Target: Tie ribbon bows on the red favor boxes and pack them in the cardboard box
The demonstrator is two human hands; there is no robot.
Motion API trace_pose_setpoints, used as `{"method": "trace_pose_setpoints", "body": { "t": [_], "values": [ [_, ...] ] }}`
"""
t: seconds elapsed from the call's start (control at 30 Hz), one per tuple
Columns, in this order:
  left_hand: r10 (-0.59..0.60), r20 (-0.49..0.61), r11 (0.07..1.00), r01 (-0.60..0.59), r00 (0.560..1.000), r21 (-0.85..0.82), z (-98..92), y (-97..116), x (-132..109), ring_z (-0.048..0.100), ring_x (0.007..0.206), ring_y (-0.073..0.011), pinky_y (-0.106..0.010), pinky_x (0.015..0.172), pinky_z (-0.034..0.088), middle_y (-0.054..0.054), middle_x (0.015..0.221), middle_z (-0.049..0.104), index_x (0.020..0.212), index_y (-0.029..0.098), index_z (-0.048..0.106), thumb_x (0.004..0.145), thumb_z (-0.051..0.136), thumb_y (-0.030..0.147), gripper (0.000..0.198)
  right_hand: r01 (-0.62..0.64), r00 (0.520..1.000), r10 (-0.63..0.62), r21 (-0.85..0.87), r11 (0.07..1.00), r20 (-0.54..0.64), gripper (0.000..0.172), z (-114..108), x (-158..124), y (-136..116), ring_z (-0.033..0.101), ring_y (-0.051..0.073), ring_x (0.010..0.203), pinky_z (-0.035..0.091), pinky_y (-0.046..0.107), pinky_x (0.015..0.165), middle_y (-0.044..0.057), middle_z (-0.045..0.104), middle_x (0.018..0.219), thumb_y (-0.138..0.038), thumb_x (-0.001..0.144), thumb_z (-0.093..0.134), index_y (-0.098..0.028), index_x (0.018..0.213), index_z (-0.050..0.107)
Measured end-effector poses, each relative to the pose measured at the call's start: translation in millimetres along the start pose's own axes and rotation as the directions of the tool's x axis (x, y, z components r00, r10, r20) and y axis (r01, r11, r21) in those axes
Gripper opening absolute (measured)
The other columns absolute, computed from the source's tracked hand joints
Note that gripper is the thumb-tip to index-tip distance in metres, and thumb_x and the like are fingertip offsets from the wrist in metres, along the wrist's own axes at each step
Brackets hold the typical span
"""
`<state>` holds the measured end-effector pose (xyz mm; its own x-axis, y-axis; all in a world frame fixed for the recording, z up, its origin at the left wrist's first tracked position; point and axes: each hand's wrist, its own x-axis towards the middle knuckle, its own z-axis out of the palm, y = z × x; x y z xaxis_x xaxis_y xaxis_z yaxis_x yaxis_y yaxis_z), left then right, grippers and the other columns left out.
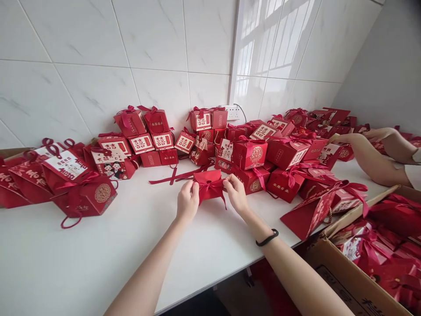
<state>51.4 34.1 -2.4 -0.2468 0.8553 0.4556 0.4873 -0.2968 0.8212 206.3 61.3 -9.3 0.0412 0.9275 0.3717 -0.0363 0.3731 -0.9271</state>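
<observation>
A small red gift box (208,176) with a flap stands on the white table in front of me, and a red ribbon (210,186) is tied around its front. My left hand (188,199) is at the box's left side, thumb and fingers pinched on the ribbon there. On the other side my right hand (236,193) pinches the ribbon's right part, and one ribbon tail hangs below it. A black band is on my right wrist. Behind the box lie loose dark red ribbons (173,176).
Stacked red gift boxes (141,142) line the wall, with more piled at right (286,151). Handled boxes (87,195) stand at left. An open cardboard carton (348,267) of red boxes is at lower right. Another person's arms (365,149) reach in from the right.
</observation>
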Motion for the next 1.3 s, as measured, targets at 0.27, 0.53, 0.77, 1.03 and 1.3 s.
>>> {"method": "trace_pose_setpoints", "body": {
  "t": [0.27, 0.53, 0.77, 1.03, 1.3],
  "values": [
    [0.028, -0.072, 0.999, -0.029, 0.997, -0.012, 1.9, 2, 2, 0.039, 0.055, -0.0133, -0.023, 0.056, 0.037, 0.002, 0.057, 0.042, 0.062, 0.022, 0.036, 0.083, 0.033, 0.039, 0.027, -0.231, 0.973, 0.223, 0.204, 0.951, 0.062, 0.026, 5, 4, -7, 0.047, 0.011, 0.069, 0.046, 0.026, 0.068, -0.003, 0.046, 0.070, -0.040, 0.066, 0.055, -0.019, 0.064, 0.040],
    [-0.147, -0.081, 0.988, 0.143, 0.986, -0.052, -7.1, -3, 15, 0.059, 0.083, -0.0243, -0.030, 0.073, 0.046, -0.007, 0.083, 0.067, 0.073, 0.021, 0.056, 0.067, 0.045, 0.048, 0.031, -0.283, 0.959, 0.277, 0.135, 0.949, 0.066, 0.029, 0, -3, -20, 0.050, 0.012, 0.062, 0.047, 0.029, 0.059, -0.002, 0.048, 0.066, -0.043, 0.061, 0.060, -0.019, 0.069, 0.046],
    [-0.242, 0.043, 0.955, 0.246, 0.969, -0.163, -4.4, 4, 15, 0.060, 0.085, -0.0265, -0.029, 0.063, 0.049, -0.004, 0.074, 0.065, 0.066, 0.022, 0.055, 0.055, 0.053, 0.050, 0.030, 0.174, 0.915, -0.010, -0.373, 0.911, 0.404, 0.132, -40, -23, -37, 0.022, 0.031, 0.138, 0.022, 0.043, 0.114, 0.016, 0.020, 0.150, -0.041, 0.039, 0.088, -0.019, 0.146, 0.013],
    [-0.177, 0.273, 0.898, 0.269, 0.946, -0.348, 7.0, 22, -7, 0.059, 0.074, -0.0207, -0.021, 0.058, 0.050, -0.002, 0.067, 0.061, 0.063, 0.020, 0.057, 0.050, 0.064, 0.048, 0.032, 0.245, 0.934, -0.043, -0.549, 0.799, 0.353, 0.128, -65, -60, -47, 0.035, 0.032, 0.133, 0.035, 0.041, 0.107, 0.021, 0.032, 0.144, -0.025, 0.043, 0.082, -0.012, 0.147, 0.007],
    [0.076, 0.424, 0.839, 0.172, 0.902, -0.517, 11.4, 92, -75, 0.034, 0.048, -0.0099, -0.019, 0.042, 0.033, 0.003, 0.052, 0.037, 0.056, 0.020, 0.039, 0.072, 0.058, 0.052, 0.041, 0.330, 0.938, -0.328, -0.569, 0.753, 0.110, 0.105, -109, -149, -92, 0.055, 0.027, 0.114, 0.044, 0.038, 0.099, 0.012, 0.051, 0.128, -0.021, 0.053, 0.069, -0.020, 0.141, 0.013]
  ]
}}
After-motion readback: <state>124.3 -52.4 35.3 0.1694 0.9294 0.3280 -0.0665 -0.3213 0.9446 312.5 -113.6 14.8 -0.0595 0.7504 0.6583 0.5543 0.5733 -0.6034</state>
